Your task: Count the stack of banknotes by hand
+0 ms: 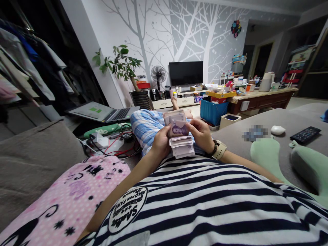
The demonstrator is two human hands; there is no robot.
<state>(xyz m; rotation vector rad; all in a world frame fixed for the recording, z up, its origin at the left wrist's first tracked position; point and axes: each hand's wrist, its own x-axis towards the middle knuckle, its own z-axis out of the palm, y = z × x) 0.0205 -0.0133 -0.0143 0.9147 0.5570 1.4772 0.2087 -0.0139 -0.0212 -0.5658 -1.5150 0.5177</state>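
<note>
In the head view my left hand [162, 140] is closed round the left side of a wad of banknotes [174, 117], its thumb lying on the front. The foremost note is purple, with a portrait and a 5 in the corner. My right hand [201, 134] pinches that purple banknote [179, 128] at its right edge. Below the wad, the lower parts of several folded notes [182, 147] hang toward my striped shirt [200, 191]. The right wrist carries a watch [219, 149] with a pale strap and a dark bracelet.
To the left stand an open laptop [105, 112] and a tangle of cables [120, 143]. A pink blanket [84, 184] lies beside my left arm. On the right are a white mouse [278, 130], a remote control [305, 135] and green cushions [265, 153]. A blue bin [212, 111] stands ahead.
</note>
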